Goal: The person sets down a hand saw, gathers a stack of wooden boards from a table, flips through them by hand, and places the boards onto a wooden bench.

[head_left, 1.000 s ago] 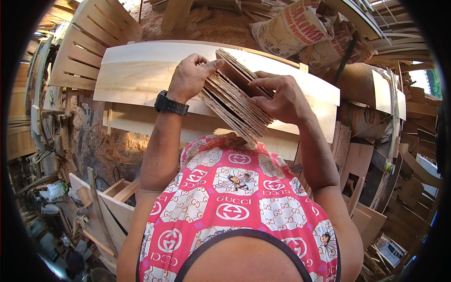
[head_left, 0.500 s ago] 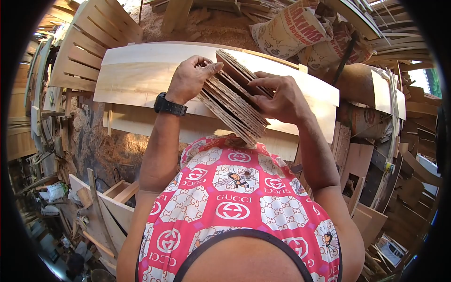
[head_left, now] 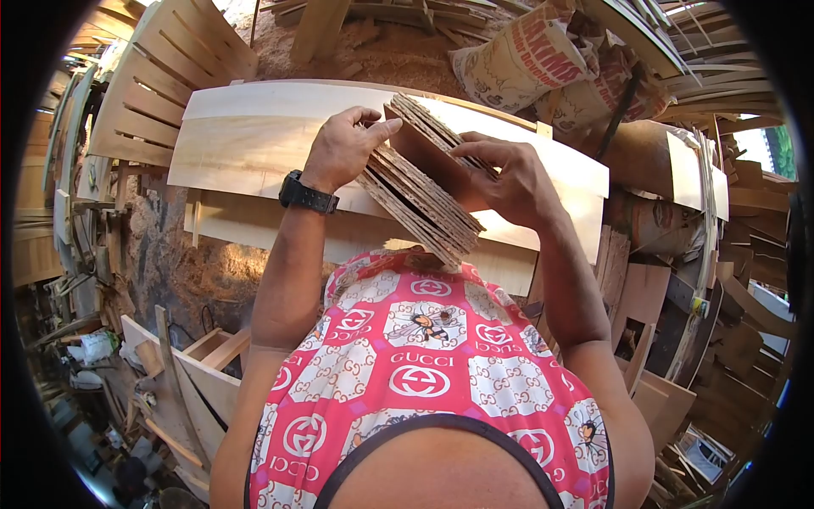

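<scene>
A stack of thin brown boards with rough edges is tilted between my hands, above the near edge of a pale wooden panel. My left hand, with a black watch on its wrist, grips the upper left end of the stack, thumb pointing right. My right hand is closed round the right side of the boards, some of its fingertips hidden. A wide gap parts the front boards from the far ones, and a smooth brown board face shows in it.
Printed sacks lie beyond the panel at the upper right. A slatted wooden piece stands at the upper left. Sawdust covers the ground at the left. Wood pieces are piled at the right.
The gap between the boards has widened, with more of the smooth face showing. My right hand has shifted slightly downward with the far boards. My left hand keeps nearly the same place.
</scene>
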The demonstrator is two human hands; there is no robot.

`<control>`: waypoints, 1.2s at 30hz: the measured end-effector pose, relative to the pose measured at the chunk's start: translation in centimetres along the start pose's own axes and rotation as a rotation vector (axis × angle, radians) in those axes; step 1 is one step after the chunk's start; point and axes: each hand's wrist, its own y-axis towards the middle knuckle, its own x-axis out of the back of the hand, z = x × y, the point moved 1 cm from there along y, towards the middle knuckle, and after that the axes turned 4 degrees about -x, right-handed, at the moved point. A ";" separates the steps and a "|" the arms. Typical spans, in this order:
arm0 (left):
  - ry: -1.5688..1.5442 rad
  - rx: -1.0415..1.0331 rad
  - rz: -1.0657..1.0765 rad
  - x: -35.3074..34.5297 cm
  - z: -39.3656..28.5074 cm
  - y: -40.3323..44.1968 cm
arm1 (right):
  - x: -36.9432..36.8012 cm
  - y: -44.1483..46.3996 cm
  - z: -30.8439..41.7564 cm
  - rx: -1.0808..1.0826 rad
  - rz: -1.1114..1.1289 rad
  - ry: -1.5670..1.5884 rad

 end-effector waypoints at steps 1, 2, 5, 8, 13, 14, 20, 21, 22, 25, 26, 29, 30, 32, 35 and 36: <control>0.007 0.007 0.003 0.0 -0.1 -0.1 | 0.0 0.0 0.1 -0.010 0.020 -0.004; 0.007 0.007 0.002 0.0 0.0 0.0 | -0.1 -0.1 -0.3 -0.009 0.020 -0.005; 0.022 -0.012 -0.014 -0.1 0.4 0.1 | -0.3 -0.5 -1.3 0.062 0.012 -0.183; -0.018 0.010 0.001 -0.1 0.1 0.1 | -0.1 -0.5 -0.9 0.006 0.042 -0.187; -0.054 0.029 0.016 -0.2 0.2 0.2 | -0.1 -0.7 -0.5 -0.044 0.079 -0.205; -0.054 0.030 0.015 -0.2 0.3 0.2 | -0.1 -0.7 -0.3 -0.044 0.079 -0.205; -0.071 0.035 0.015 -0.2 0.2 0.1 | 0.0 -0.9 0.2 -0.058 0.104 -0.218; -0.057 0.031 0.011 -0.2 0.2 0.1 | 0.0 -0.8 0.2 -0.056 0.105 -0.211; -0.043 0.027 0.007 -0.2 0.2 0.1 | 0.0 -0.8 0.3 -0.055 0.107 -0.205; -0.029 0.008 -0.007 -0.3 0.3 0.2 | -0.1 -0.9 0.1 -0.050 0.094 -0.212; -0.033 0.012 -0.001 -0.4 0.2 0.2 | 0.0 -1.0 0.2 -0.057 0.097 -0.213; -0.023 -0.030 -0.001 -0.2 -0.2 0.2 | 0.3 -0.8 0.6 -0.060 0.125 -0.203; -0.031 -0.035 -0.006 -0.2 -0.2 0.2 | 0.2 -0.8 0.6 -0.074 0.125 -0.210; -0.040 -0.040 -0.011 -0.2 -0.2 0.1 | 0.1 -0.9 0.5 -0.089 0.125 -0.218; -0.113 -0.027 0.006 -0.5 0.0 0.3 | 0.2 -1.0 0.1 -0.080 0.119 -0.212; -0.098 -0.028 0.009 -0.4 0.3 0.4 | 0.2 -1.0 0.3 -0.089 0.122 -0.213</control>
